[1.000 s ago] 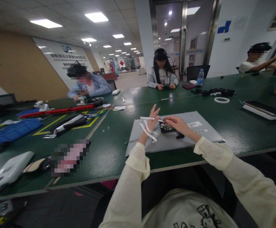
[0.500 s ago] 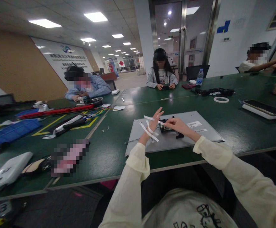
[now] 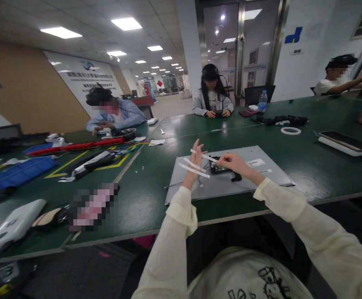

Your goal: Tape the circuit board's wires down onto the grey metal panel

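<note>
Green desk (image 3: 156, 178), other ppl (image 3: 213, 104) seated round it. Grey panel (image 3: 276, 170) lies nr the front edge w/ a circuit board (image 3: 218, 167) in a black case on top, black part (image 3: 236, 177) just beside. R hand (image 3: 235, 163) pinches one end of a white strip (image 3: 211, 158) by the board; strip runs across to L hand (image 3: 194, 162). L hand's upright, fingers raised & loosely spread, 2 more strips (image 3: 183, 166) across it, can't tell how attached. White ring (image 3: 291, 131) & phone (image 3: 349, 141) off to the right
</note>
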The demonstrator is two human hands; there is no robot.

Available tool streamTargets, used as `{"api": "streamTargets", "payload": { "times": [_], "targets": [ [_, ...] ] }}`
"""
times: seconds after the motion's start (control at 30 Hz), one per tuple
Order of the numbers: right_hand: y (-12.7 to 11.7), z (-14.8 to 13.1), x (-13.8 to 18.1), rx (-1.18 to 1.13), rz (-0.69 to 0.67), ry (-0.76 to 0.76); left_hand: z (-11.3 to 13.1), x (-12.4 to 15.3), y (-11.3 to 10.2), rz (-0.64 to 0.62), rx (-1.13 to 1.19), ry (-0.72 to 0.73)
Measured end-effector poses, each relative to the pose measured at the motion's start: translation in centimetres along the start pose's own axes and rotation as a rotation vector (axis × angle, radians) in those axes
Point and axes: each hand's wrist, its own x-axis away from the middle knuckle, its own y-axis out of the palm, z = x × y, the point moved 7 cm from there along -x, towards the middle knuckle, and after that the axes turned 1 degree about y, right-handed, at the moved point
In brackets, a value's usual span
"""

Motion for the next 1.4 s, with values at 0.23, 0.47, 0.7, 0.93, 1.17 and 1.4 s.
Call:
{"api": "streamTargets", "payload": {
  "times": [0.23, 0.47, 0.7, 0.93, 1.17, 1.4],
  "targets": [
    [-1.9, 1.3, -0.2, -0.039, 0.033, 0.061, -1.4, -1.2, -0.8, 0.016, 0.176, -0.108],
    [-1.8, 2.0, -0.3, 0.109, 0.026, 0.032, -1.5, -1.1, -1.8, 0.103, 0.324, -0.051],
    [-2.3, 1.8, -0.3, 0.237, 0.081, -0.017, -1.4, -1.1, -2.3, 0.138, 0.5, -0.133],
    [-2.3, 0.6, 0.1, 0.355, 0.118, -0.114, -1.3, -0.7, -2.2, 0.116, 0.598, -0.255],
    [-2.3, -0.7, 0.4, 0.282, 0.131, -0.16, -0.9, -0.6, -3.5, 0.172, 0.48, -0.157],
    [-2.1, -1.4, 0.6, 0.224, 0.137, -0.187, -1.5, 0.3, -0.4, -0.1, 0.45, -0.398]
  ]
}}
